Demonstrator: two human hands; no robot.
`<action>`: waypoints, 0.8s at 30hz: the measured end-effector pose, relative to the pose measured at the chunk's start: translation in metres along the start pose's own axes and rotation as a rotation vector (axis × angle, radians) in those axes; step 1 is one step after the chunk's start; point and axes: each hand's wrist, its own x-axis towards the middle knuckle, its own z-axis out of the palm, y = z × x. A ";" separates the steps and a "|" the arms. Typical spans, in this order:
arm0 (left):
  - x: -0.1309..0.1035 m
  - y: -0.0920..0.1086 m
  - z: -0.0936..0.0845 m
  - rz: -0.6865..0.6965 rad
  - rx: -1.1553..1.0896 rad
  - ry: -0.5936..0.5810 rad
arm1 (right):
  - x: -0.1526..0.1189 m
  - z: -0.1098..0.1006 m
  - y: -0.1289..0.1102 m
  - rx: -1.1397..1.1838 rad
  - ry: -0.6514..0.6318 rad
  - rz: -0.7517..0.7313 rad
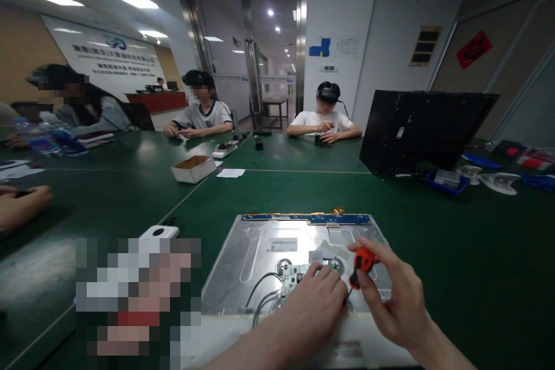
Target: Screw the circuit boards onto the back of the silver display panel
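Observation:
A silver metal panel [229,260] lies before me, with a long blue circuit strip [277,219] along its far edge. My right hand [401,295] grips a red and black screwdriver [363,266] between thumb and fingers, its shaft slanting down towards the panel beside my left hand. Fingers curled, my left hand [318,300] rests over a green circuit board [295,277]; what its fingertips hold, if anything, is hidden. Black cables [261,295] run out from the left of the board. Pale tape pieces [327,251] lie beyond my left hand.
On the green table [303,185] stand an open box [195,169], a black monitor [425,133] at right and a blue tray [446,181]. A white device [159,232] lies left of the panel. Several people sit around the table; another person's hand [26,205] is at far left.

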 end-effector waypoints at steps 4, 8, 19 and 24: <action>0.000 0.000 -0.001 -0.007 -0.012 -0.009 | 0.002 0.002 0.001 0.016 -0.018 0.010; -0.001 0.000 -0.004 -0.014 -0.063 -0.009 | 0.003 0.003 0.001 0.016 -0.019 0.012; -0.003 0.002 -0.016 -0.045 -0.140 -0.034 | -0.010 0.001 0.008 -0.032 0.109 0.120; -0.006 0.003 -0.016 -0.065 -0.171 -0.019 | -0.017 0.002 0.015 0.018 0.133 0.189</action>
